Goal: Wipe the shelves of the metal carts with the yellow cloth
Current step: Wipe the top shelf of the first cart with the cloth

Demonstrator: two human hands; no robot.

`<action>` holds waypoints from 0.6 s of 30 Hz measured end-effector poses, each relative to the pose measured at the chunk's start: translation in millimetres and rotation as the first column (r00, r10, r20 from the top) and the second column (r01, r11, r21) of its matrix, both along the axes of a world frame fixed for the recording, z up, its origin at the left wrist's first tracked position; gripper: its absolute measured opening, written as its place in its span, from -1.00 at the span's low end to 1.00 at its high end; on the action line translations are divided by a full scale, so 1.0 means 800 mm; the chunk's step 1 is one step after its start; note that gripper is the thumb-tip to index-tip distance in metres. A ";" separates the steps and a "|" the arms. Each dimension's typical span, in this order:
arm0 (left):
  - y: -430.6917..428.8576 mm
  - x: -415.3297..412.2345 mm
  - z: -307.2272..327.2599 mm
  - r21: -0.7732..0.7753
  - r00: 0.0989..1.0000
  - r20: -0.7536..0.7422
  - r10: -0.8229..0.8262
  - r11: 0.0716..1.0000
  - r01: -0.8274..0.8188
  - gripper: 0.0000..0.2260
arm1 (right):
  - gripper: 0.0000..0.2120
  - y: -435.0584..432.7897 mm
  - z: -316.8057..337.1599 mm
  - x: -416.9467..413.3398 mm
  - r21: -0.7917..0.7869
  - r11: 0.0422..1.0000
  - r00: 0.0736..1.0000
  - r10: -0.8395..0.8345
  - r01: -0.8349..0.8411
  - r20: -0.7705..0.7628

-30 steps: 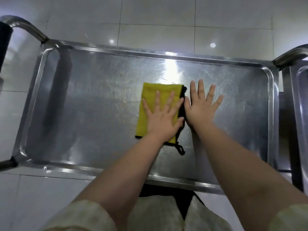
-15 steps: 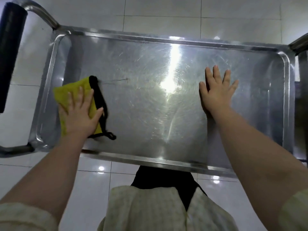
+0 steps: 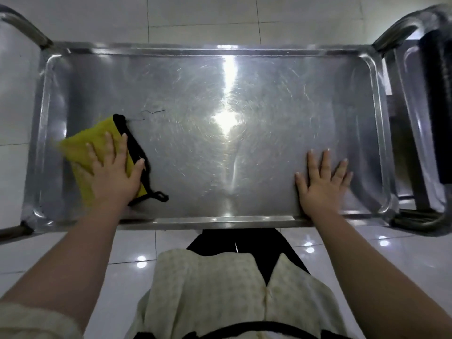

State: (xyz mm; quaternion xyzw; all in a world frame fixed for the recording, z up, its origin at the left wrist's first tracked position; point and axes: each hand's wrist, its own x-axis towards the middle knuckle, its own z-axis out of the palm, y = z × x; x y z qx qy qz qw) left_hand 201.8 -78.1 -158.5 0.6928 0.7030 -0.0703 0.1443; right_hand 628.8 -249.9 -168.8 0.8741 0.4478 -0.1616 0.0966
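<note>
The black-edged yellow cloth [image 3: 78,148] lies under the flat left hand [image 3: 112,177] at the left end of the steel cart shelf [image 3: 244,179], the right hand [image 3: 322,187] rests splayed flat, and wiping seems partway.

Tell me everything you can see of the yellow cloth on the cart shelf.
The yellow cloth looks like soft fabric, roughly rectangular, with a black trim along its right edge that ends in a small loop. It lies flat and tilted on the left part of the metal shelf. The left hand presses flat on it.
</note>
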 end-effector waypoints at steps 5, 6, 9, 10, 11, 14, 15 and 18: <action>-0.073 0.124 -0.002 -0.012 0.987 0.059 -0.148 0.989 0.149 -0.33 | -0.36 0.004 0.003 -0.004 -0.002 1.000 1.000 0.017 -0.017 -0.009; -0.085 0.158 -0.003 -0.016 0.980 0.060 -0.188 0.982 0.189 -0.33 | -0.35 0.005 0.004 -0.003 0.001 1.000 1.000 0.021 -0.021 -0.024; -0.117 0.272 -0.004 -0.029 0.962 0.044 -0.269 0.962 0.270 -0.32 | -0.29 0.004 0.012 0.003 0.085 0.996 0.989 0.012 0.001 -0.147; -0.125 0.311 -0.003 -0.044 0.958 0.043 -0.285 0.957 0.287 -0.32 | -0.27 0.002 0.015 0.007 0.145 0.989 0.978 0.001 0.030 -0.207; -0.132 0.348 0.000 -0.070 0.950 0.044 -0.309 0.948 0.311 -0.32 | -0.27 0.001 0.019 0.010 0.210 0.975 0.961 -0.008 0.068 -0.275; -0.148 0.433 0.011 -0.148 0.916 0.105 -0.388 0.905 0.400 -0.39 | -0.27 -0.002 0.026 0.017 0.358 0.898 0.860 -0.042 0.255 -0.508; -0.149 0.446 0.017 -0.166 0.909 0.153 -0.387 0.897 0.409 -0.42 | -0.28 -0.001 0.029 0.019 0.381 0.858 0.814 -0.072 0.346 -0.577; -0.131 0.428 0.030 -0.145 0.907 0.303 -0.291 0.927 0.346 -0.47 | -0.34 0.009 0.041 0.023 0.408 0.847 0.838 -0.079 0.342 -0.540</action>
